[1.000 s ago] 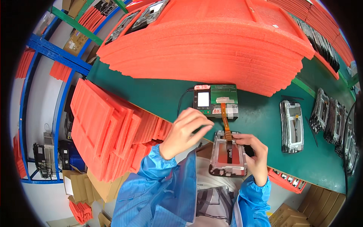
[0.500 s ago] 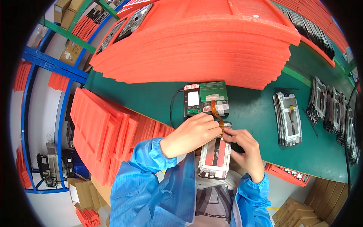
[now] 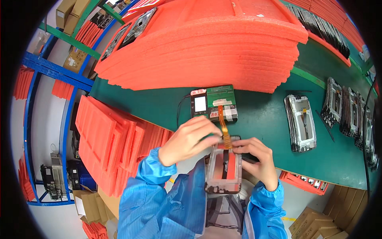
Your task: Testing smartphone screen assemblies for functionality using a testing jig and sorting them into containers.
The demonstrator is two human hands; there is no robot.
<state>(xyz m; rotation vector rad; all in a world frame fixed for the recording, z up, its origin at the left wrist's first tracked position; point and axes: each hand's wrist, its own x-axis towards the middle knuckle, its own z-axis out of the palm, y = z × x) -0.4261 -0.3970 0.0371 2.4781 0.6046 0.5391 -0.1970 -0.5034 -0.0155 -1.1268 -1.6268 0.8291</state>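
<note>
Head view: near the test box (image 3: 213, 96), the phone display assembly (image 3: 225, 164) is clamped edgewise by the right hand (image 3: 258, 157); the left hand's (image 3: 191, 137) grip cannot be told. Orange flex cable (image 3: 223, 124) should be kept unstrained.

A silver-and-black phone frame (image 3: 225, 166) is pointing lengthwise away from the person, its reddish middle showing around a black stripe. An orange ribbon cable (image 3: 221, 116) is overlapping its far end.

far stack (image 3: 199, 57): matt foam, rough edges | table (image 3: 260, 111): smooth, faintly glossy | left shelf (image 3: 55, 71): painted-metal look | ribbon (image 3: 221, 117): glossy plastic film | frame (image 3: 223, 186): smooth, metallic-looking | sleeves (image 3: 155, 199): creased cloth, slight sheen | near-right boxes (image 3: 312, 227): matt cardboard
</note>
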